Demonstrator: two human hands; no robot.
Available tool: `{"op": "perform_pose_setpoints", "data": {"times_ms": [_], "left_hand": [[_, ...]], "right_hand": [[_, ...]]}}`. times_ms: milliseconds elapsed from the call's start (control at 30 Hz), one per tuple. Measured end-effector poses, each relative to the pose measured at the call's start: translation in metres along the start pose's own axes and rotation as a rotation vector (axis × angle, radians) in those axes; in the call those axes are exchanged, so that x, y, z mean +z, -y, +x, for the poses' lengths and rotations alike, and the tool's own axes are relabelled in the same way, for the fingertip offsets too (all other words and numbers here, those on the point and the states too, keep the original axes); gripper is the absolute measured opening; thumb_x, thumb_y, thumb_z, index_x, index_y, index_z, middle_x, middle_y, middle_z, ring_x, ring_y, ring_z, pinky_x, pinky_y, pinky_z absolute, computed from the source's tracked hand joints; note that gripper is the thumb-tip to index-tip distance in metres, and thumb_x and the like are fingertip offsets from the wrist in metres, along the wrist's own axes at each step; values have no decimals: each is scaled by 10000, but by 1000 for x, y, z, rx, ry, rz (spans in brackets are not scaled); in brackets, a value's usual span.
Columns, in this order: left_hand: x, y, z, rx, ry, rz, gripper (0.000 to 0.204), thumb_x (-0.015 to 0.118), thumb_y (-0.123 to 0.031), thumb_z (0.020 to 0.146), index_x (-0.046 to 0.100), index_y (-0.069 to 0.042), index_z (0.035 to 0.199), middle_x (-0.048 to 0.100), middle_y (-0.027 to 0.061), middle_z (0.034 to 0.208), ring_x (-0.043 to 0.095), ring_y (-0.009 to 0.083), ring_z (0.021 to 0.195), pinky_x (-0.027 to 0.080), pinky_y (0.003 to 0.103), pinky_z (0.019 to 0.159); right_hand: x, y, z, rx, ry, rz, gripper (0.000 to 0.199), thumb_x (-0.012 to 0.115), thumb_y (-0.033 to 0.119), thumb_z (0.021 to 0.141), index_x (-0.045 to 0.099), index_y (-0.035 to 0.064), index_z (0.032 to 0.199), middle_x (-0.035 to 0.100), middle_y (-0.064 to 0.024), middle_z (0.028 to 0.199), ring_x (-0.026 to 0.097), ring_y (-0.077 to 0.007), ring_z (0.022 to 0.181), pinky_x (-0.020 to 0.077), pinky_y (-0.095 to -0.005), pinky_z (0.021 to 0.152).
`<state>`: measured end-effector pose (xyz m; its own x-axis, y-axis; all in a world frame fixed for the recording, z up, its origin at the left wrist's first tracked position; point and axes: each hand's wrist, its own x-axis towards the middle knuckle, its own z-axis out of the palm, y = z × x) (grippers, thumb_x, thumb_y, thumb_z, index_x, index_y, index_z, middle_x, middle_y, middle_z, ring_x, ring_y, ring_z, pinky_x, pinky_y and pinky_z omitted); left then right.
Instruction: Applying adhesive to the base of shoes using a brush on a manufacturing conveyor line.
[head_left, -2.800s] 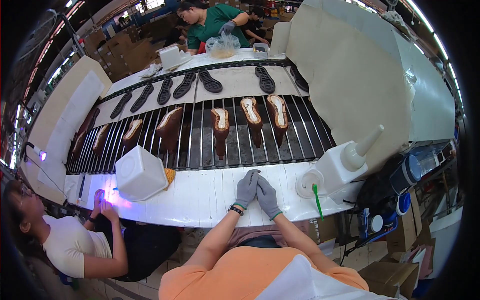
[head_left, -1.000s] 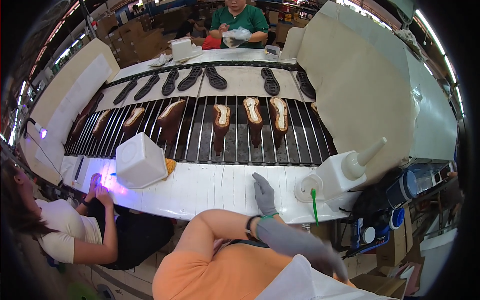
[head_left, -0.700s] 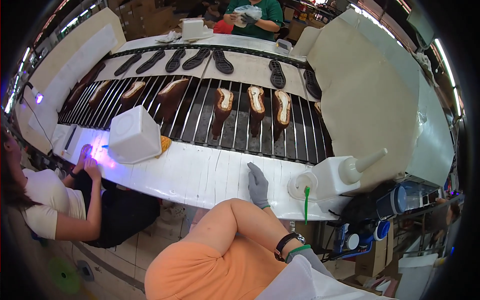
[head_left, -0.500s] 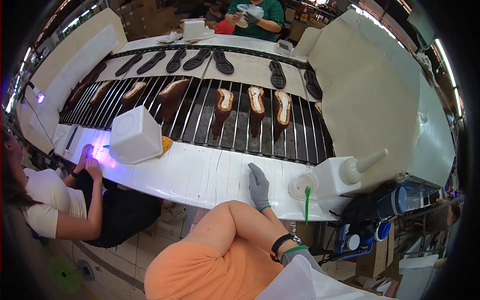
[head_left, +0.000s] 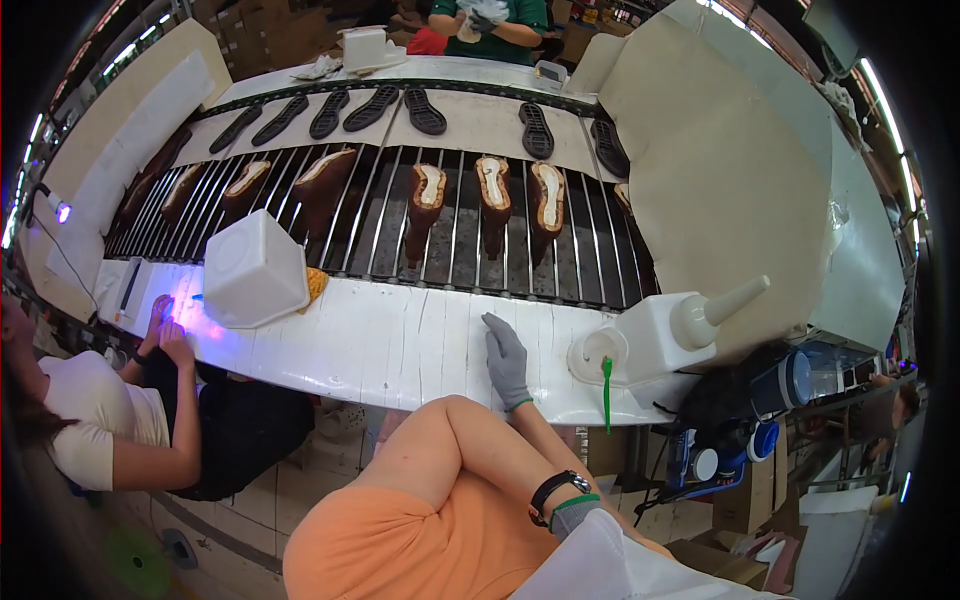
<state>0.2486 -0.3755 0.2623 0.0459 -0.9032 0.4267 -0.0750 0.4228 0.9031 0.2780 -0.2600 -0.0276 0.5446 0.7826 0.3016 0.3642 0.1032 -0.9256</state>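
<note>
My right hand (head_left: 508, 364), in a grey glove with a green cuff, lies on the white ledge (head_left: 420, 345). Its fingers are stretched out side by side, and nothing shows in them. To its right stands a white squared bottle (head_left: 648, 333) with a long nozzle, beside a white round cup (head_left: 598, 352) with a green-handled tool (head_left: 607, 395). My left forearm crosses over the right one. At its end, past a black wristband, my left hand (head_left: 573, 515) shows only its grey glove near the cuff; white fabric (head_left: 600, 565) hides its fingers.
Brown boot uppers (head_left: 492, 195) with white-coated bottoms sit on a roller conveyor (head_left: 380, 235). Black soles (head_left: 425, 111) lie on the strip behind. A white container (head_left: 255, 268) stands left on the ledge. One person (head_left: 110, 400) sits at left; another (head_left: 510, 30) stands opposite, holding a plastic bag.
The whole view has shifted slightly, so the scene sits a little higher and further left. My hands keep nearly the same pose. The person opposite has drawn the plastic bag together.
</note>
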Motion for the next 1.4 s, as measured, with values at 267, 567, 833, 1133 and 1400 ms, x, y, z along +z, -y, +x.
{"op": "perform_pose_setpoints", "data": {"times_ms": [267,567,833,1133,1400], "left_hand": [[-6,3,2,7,8,16,357,502,-301,989,537,-31,1220,656,118,1075,643,249,919,507,328,799],[-3,1,0,18,27,36,352,503,-331,988,571,-34,1165,662,118,1035,646,270,893,508,349,786],[-7,-5,-12,37,1,96,360,504,-359,987,601,-37,1116,668,119,999,649,289,870,508,367,775],[15,37,-135,-111,-1246,716,291,595,-307,923,658,-40,1018,670,121,985,639,321,831,514,401,737],[169,127,-297,-1284,-2138,1108,84,622,-155,884,637,-85,841,612,115,678,616,302,608,467,401,550]], "right_hand": [[-4,-5,1,-14,18,-41,303,523,44,944,622,2,1227,647,-157,1229,606,-283,1178,451,-345,1025],[-2,-7,2,-14,7,-10,300,538,29,925,632,15,1210,646,-181,1197,592,-339,1161,453,-387,1012],[-5,-11,2,-13,6,-14,293,541,39,928,641,18,1203,652,-176,1190,588,-340,1162,452,-392,1011],[-6,-5,3,531,-33,297,290,517,76,990,637,9,1245,663,-101,1208,644,-160,1054,490,-288,938],[-40,-72,115,241,-329,22,413,609,190,956,582,-34,1302,647,-175,1245,612,-264,1148,454,-342,999]]}}
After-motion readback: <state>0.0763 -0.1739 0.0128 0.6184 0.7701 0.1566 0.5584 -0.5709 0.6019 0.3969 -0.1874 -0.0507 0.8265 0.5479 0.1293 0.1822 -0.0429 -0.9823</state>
